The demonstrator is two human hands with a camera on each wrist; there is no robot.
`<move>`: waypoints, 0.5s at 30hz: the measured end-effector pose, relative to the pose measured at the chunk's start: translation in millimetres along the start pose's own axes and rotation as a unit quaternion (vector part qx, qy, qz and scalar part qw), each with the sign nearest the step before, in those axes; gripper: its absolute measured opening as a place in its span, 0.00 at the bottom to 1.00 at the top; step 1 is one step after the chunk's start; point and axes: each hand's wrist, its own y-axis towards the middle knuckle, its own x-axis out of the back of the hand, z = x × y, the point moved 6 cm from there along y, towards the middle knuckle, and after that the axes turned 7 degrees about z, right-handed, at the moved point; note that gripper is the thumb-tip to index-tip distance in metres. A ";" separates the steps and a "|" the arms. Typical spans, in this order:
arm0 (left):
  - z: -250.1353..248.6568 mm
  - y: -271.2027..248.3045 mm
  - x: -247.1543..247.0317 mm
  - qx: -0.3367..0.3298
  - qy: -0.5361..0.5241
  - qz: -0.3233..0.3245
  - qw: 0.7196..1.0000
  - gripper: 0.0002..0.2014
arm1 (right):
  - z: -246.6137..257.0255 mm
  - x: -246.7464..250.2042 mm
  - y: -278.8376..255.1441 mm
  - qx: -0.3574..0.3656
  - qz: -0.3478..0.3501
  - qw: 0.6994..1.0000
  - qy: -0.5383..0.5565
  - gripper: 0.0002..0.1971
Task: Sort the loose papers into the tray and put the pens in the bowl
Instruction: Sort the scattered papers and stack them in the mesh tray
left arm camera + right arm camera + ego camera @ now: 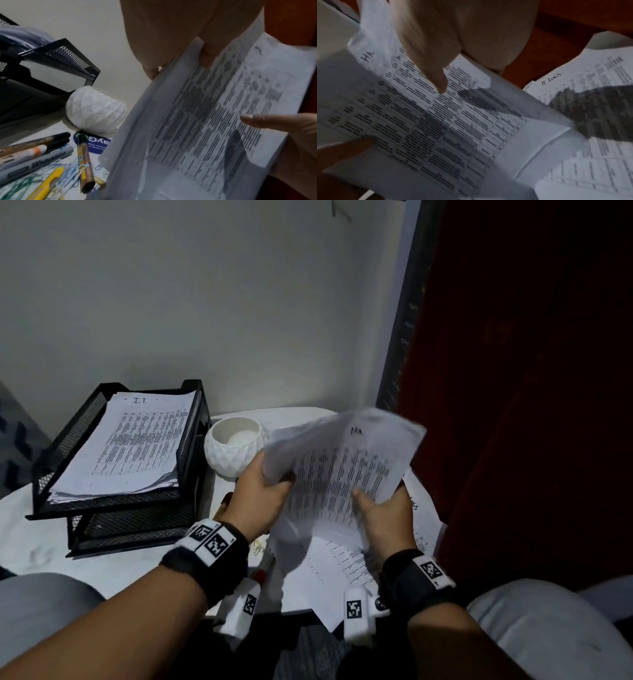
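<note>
Both hands, left hand (pixel 262 494) and right hand (pixel 383 510), pinch a printed sheet (pixel 342 470) above the counter (pixel 27 539), just beside the white bowl (pixel 234 446); markers (pixel 34 151) lie below; the mesh tray (pixel 113 453) holds papers.

Black mesh tray (pixel 85 419), white faceted bowl (pixel 236 448), white papers (pixel 342 470) printed with dark table rows

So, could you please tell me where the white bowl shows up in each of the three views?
Head: the white bowl sits at centre, between the black tray and the held papers.
Left wrist: lower left of centre, below the tray corner, above the pens.
Right wrist: not in view.
Shared landmark: the held papers, printed with a table, appear in all three.
</note>
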 end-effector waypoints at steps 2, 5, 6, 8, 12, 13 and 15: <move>-0.7 -2.9 -1.8 0.010 -0.009 0.013 1.000 0.24 | -6.4 1.0 -1.7 -0.012 -0.005 1.000 0.009 0.17; 18.5 2.6 -2.1 0.040 0.015 0.036 0.998 0.28 | -16.3 -0.3 -2.8 -0.023 -0.015 0.999 0.023 0.18; 32.4 6.5 -1.2 0.047 0.019 0.047 0.998 0.29 | -19.8 -0.3 -4.0 -0.028 -0.020 0.999 0.021 0.19; 53.9 9.5 -1.2 0.057 0.033 0.055 0.996 0.26 | -24.9 -0.6 -8.5 -0.048 -0.023 0.999 0.007 0.18; 32.4 -1.1 -1.5 0.036 0.042 -0.008 0.998 0.11 | -32.4 -4.4 -12.9 -0.080 -0.049 0.995 -0.025 0.21; 25.4 -1.5 -2.3 0.023 0.038 -0.015 0.999 0.09 | -30.7 -3.8 -11.9 -0.077 -0.065 0.994 -0.041 0.20; 18.5 0.2 -3.9 0.003 0.055 -0.019 0.998 0.06 | -26.6 -4.4 -10.8 -0.064 -0.075 0.993 -0.070 0.17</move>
